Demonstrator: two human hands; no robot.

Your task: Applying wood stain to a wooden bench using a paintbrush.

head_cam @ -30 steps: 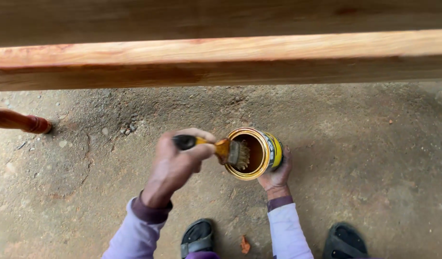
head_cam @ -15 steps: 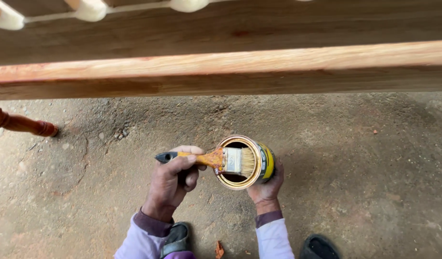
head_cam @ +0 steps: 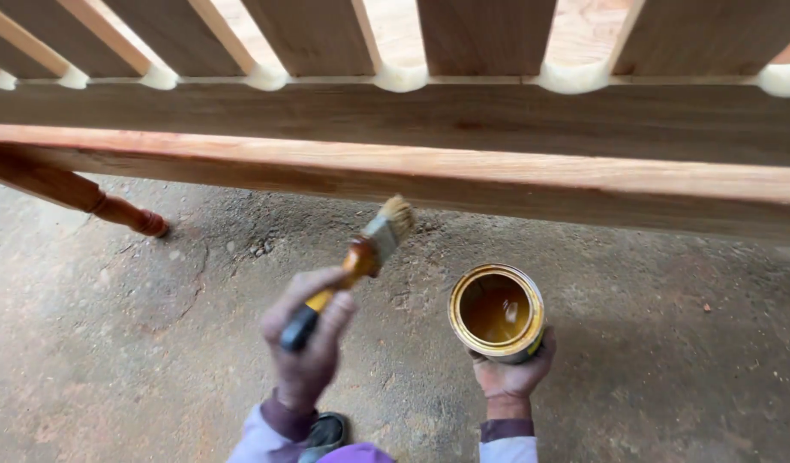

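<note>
One brush (head_cam: 360,257) and one tin (head_cam: 498,313) are in play, a hand for each. The left hand (head_cam: 309,347) is wrapped tight round the brush's dark handle, orange neck and pale bristles angling up and away from the fist toward the wooden rail (head_cam: 429,176). Just right of it, the right hand (head_cam: 513,373) cups the open round tin from below, amber liquid inside.

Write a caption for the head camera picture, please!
Left hand lifts a paintbrush while right hand holds an open varnish can.
</note>
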